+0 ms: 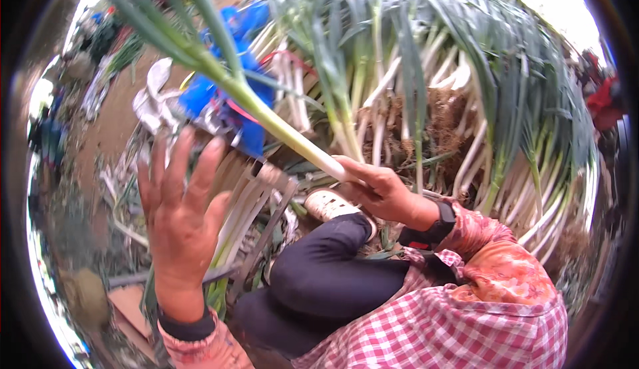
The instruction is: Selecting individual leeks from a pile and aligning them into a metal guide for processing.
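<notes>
A long green onion (283,129) with a thick white stalk is held by its white end in my right hand (381,186). Its green leaves reach up and away to the far left. My left hand (180,209) is raised at the left with fingers spread and nothing in it, slightly blurred. Just beyond and to the right of that hand, several trimmed white stalks (241,212) lie side by side in a metal frame (269,226). A large heap of green onions (373,29) with roots on fills the far side.
Blue plastic (249,96) and a white cloth or glove (154,93) lie beyond my left hand. Leaf scraps litter the ground at the left, near a piece of brown cardboard (132,312). My bent leg (319,266) and shoe (333,206) take up the middle.
</notes>
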`<state>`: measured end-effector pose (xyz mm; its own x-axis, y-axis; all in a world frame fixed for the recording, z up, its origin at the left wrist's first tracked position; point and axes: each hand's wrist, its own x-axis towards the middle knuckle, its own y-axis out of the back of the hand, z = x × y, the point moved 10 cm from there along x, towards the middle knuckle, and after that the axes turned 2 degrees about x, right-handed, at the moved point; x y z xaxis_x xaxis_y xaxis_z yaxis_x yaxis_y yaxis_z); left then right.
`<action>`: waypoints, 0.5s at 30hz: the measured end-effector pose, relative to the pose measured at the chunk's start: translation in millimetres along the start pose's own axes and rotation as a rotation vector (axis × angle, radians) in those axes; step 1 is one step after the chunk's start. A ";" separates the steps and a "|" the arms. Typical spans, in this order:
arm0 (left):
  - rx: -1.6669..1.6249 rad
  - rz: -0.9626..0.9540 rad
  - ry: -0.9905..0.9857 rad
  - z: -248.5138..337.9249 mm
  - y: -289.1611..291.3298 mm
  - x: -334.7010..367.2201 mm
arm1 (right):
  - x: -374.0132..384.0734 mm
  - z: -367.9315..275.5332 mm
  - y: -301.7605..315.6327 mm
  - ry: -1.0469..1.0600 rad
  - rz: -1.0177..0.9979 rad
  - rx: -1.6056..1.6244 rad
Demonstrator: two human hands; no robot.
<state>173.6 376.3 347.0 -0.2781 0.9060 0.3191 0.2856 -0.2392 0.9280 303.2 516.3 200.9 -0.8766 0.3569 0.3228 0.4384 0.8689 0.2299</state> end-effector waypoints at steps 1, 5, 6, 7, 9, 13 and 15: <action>0.076 0.011 -0.025 0.6 8.9 2.6 | 3.9 -11.7 -12.2 0.155 -0.060 -0.016; 0.459 0.102 -0.050 -39.1 42.2 -14.1 | 40.3 -58.6 -61.8 0.331 -0.345 -0.002; 0.458 0.034 -0.009 -60.5 43.7 -27.4 | 54.5 -61.4 -71.5 0.298 -0.423 -0.086; 0.468 -0.036 0.030 -82.2 51.4 -41.9 | 71.3 -67.6 -84.4 0.399 -0.404 -0.122; 0.468 -0.110 0.116 -120.9 57.3 -80.4 | 104.5 -79.3 -120.8 0.506 -0.484 -0.260; 0.447 -0.182 0.406 -202.3 54.7 -198.1 | 158.1 -92.5 -211.5 0.638 -0.424 -0.520; 0.394 -0.187 0.529 -233.4 29.4 -259.0 | 166.9 -80.4 -262.4 0.652 -0.446 -0.614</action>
<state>40.0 53.1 336.5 -0.7371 0.6032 0.3046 0.4741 0.1404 0.8692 57.8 320.3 268.3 -0.7865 -0.3760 0.4900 0.2839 0.4844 0.8275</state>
